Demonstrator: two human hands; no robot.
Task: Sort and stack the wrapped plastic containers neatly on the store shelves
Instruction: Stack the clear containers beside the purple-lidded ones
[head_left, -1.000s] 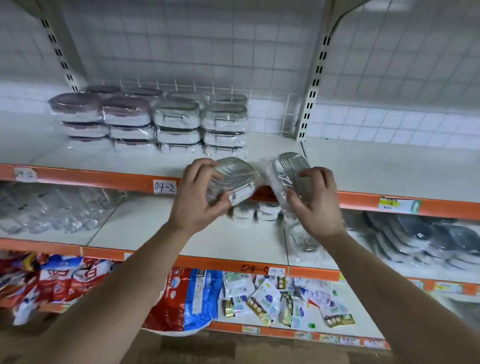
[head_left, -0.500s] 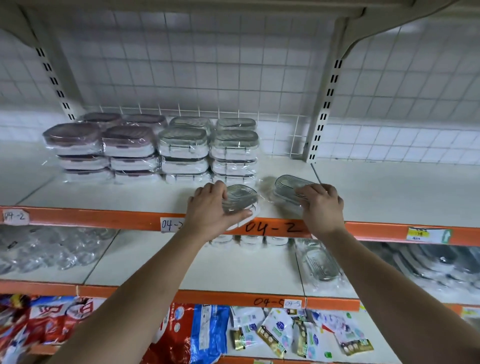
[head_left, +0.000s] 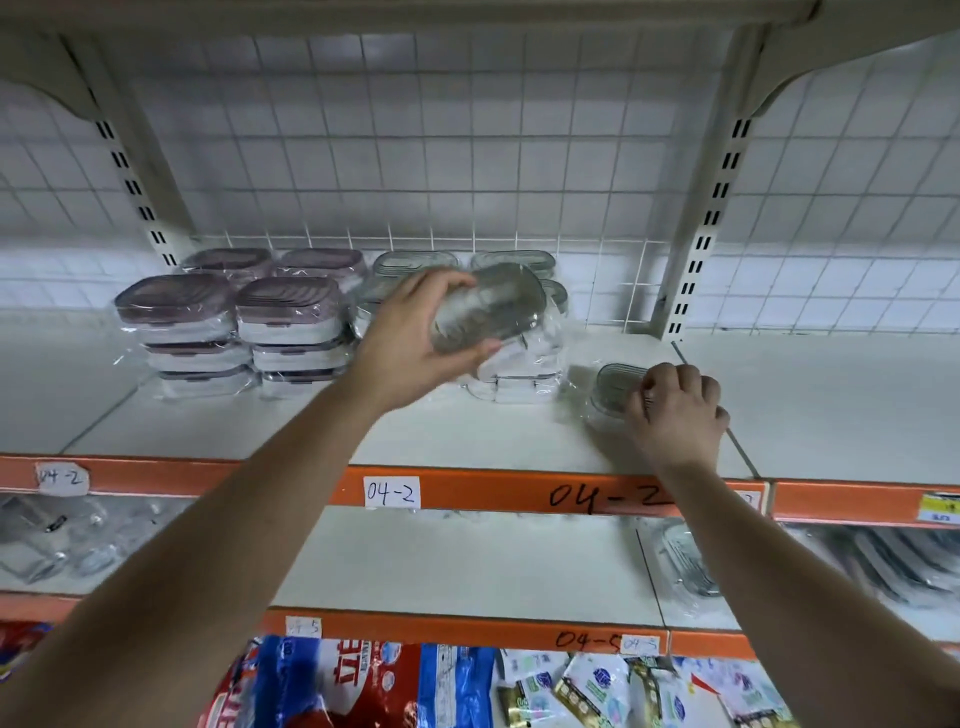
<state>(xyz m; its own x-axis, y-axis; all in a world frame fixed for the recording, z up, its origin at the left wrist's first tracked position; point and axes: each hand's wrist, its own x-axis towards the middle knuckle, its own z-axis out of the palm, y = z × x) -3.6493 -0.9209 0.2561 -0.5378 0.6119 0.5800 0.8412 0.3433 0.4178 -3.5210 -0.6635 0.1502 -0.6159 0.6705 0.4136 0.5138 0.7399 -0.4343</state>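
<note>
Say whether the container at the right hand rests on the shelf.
Resting: the container sits lid-up on the shelf; the right hand grips it.

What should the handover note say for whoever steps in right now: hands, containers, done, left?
Left hand grips a grey-lidded container, lifted in front of the grey-lidded stacks.
Right hand grips a second grey-lidded container sitting on the 04-2 shelf, right of the stacks.
Done: purple-lidded stacks and grey ones stand side by side at the back.
Left: probably set both held containers onto the grey stacks, then square them up.
</note>
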